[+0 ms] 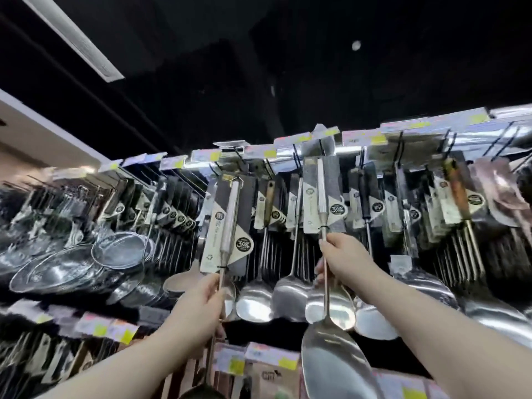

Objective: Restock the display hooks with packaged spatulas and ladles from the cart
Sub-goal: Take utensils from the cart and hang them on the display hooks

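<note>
Up by the top row of hooks [296,155], my right hand [342,260] grips the thin metal stem of a spatula [331,367], just under its paper card [322,197]. My fingers and thumb are curled tight round the stem. The flat shiny blade hangs down below my hand, and the card end points up at the hooks. The top of the card is right at the rail, but it is blurry up there, so I cannot tell if it sits on a hook or is only near one.

My left hand [201,303] holds a second long tool [229,220] the same way, with my fingers wrapped round its stem just below its own card. That card has 304 in a dark circle. The bottom end of this tool runs down out of sight. It is a bit lower than the spatula and to the left of it.

Behind my hands hang rows of ladles [254,300] and more tools on cards. Wire strainers [118,251] hang off to the left. Yellow price tags [123,334] sit along the shelf below. A long white light [72,36] runs across the dark ceiling.
</note>
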